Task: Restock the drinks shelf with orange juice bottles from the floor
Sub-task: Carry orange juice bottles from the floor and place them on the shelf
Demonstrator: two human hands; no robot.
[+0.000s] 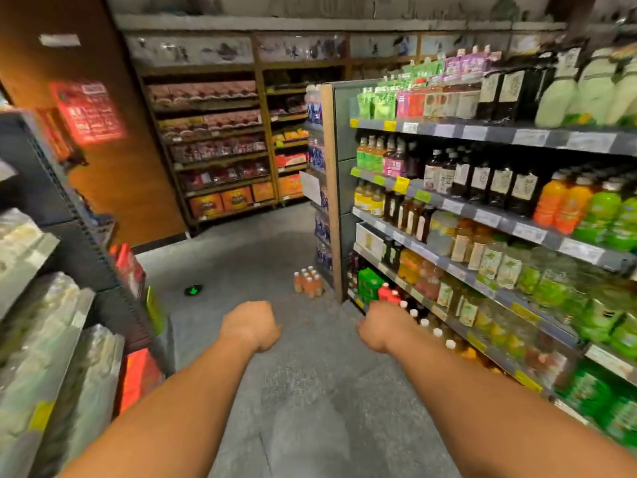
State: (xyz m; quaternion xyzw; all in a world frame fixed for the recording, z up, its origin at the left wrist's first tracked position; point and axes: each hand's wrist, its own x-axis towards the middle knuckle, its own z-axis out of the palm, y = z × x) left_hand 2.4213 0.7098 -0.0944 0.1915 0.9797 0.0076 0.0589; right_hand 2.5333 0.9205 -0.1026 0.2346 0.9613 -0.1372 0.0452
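Grey concrete floor [275, 391] ran down a shop aisle, with the drinks shelf [482, 215] lining the right side and packaged goods [51, 339] stacked along the left. A cluster of orange juice bottles [307, 281] stood upright on the floor against the end panel [332, 188] at the far end of that shelving, caps up, long axes vertical. Both arms reached forward, and the bottles lay well ahead of them, between the two hands in the view and a little nearer the right hand's side. The left hand [251, 325] had its fingers curled under and held nothing. The right hand [384, 326] was likewise curled and empty, hanging just beside the lower shelf edge. Neither hand touched a bottle. By my reading, the fetching had not yet begun: the person would need to walk up and stoop before either hand could close round a bottle's body, and the right hand looked marginally better placed.
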